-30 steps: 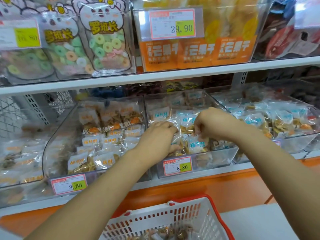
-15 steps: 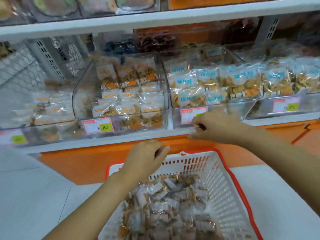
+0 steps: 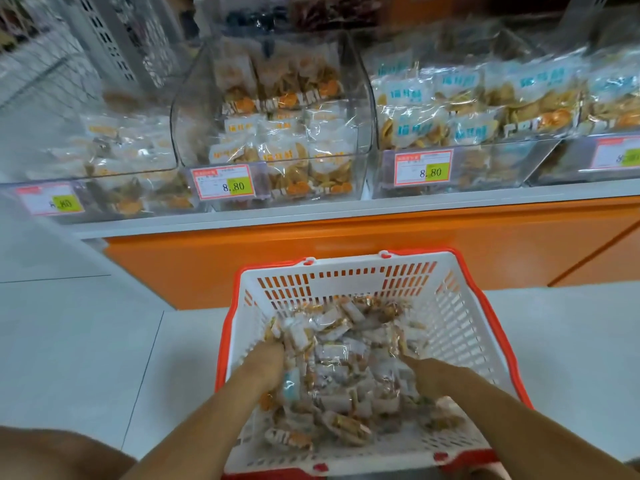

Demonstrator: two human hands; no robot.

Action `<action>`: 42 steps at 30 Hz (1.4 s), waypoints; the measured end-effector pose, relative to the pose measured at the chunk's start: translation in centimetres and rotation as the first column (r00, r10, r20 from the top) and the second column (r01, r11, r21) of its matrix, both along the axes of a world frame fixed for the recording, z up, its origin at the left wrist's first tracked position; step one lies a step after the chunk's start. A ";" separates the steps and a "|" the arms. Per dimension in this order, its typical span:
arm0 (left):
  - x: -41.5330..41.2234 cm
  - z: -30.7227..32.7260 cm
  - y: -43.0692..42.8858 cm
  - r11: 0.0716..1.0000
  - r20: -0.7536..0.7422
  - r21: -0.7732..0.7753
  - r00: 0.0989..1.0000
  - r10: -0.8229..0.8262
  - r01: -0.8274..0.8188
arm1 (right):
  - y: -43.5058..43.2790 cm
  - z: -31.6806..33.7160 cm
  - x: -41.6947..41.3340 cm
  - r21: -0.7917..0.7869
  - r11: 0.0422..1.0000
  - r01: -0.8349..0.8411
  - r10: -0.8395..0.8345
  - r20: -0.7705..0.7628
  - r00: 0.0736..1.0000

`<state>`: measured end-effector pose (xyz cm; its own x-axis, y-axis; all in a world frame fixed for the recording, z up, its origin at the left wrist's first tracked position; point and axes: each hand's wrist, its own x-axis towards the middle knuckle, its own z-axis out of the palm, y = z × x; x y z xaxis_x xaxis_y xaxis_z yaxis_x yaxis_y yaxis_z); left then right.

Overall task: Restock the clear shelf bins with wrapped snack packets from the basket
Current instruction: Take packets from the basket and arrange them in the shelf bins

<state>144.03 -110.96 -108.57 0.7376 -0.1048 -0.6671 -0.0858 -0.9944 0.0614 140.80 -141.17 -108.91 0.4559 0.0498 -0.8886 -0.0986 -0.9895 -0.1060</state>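
— Two hands down in the basket (image 3: 346, 284) at once. Why?
— To scoop up more, I think. The left hand (image 3: 266, 367) digs in near the basket's left wall and the right hand (image 3: 427, 375) near its right wall. The heap of snack packets (image 3: 346, 355) lies between them.
— Have they got any?
— I cannot tell. The fingers are under the wrappers, so I can't see if they are curled or flat.
— Why is the basket so close to the shelf?
— It sits on the floor (image 3: 86, 341) right by the orange base (image 3: 346, 237), under the clear bins, so the lift is short. The orange-label bin (image 3: 360, 98) has room at its top, and the blue-label bin (image 3: 512, 168) looks fuller
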 end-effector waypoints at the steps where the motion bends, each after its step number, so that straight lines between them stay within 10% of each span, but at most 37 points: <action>1: 0.0 0.3 -0.1 0.999 -0.011 0.025 1.000 -0.023 0.023 | 0.0 0.3 0.4 0.012 1.000 0.005 -0.005 0.021 1.000; 7: 0.7 2.8 -0.4 0.998 -0.264 -0.063 0.964 -0.025 0.009 | 2.4 4.1 3.8 -0.007 0.989 -0.150 0.150 0.161 0.976; 10: 2.0 6.3 -1.3 0.956 -0.228 -0.286 0.974 -0.004 -0.063 | 3.9 8.3 5.5 0.264 0.965 -0.005 -0.038 0.158 0.987; 17: 6.0 19.3 -6.8 0.596 0.064 -0.799 0.974 0.217 -0.080 | 2.5 21.4 8.4 0.731 0.659 0.178 -0.503 0.253 0.826; 23: 10.0 30.2 -13.9 0.280 0.291 -0.942 0.868 0.402 0.186 | -4.6 34.1 8.7 0.693 0.718 0.057 -0.629 0.612 0.479; 26: 12.9 32.3 -17.3 0.415 0.576 -0.810 0.698 0.425 0.415 | -7.8 37.9 9.2 0.613 0.787 0.061 -0.607 0.755 0.248; 29: 15.2 32.0 -20.0 0.711 0.769 -0.506 0.629 0.114 0.489 | -8.9 39.4 11.4 0.577 0.811 0.096 -0.584 0.795 0.164; 33: 16.4 30.4 -22.1 0.815 0.773 -0.206 0.601 -0.204 0.541 | -8.4 39.2 15.5 0.535 0.838 0.107 -0.544 0.810 0.216; 42: 14.9 28.6 -20.7 0.769 0.780 -0.383 0.625 -0.027 0.511 | -7.4 39.2 18.9 -0.026 1.000 0.016 0.014 0.869 0.494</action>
<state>158.94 -131.64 -79.96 0.8007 -0.5265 0.2857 -0.5985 -0.7233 0.3445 159.65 -148.57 -69.72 0.9985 0.0324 -0.0435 0.0273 -0.9933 -0.1126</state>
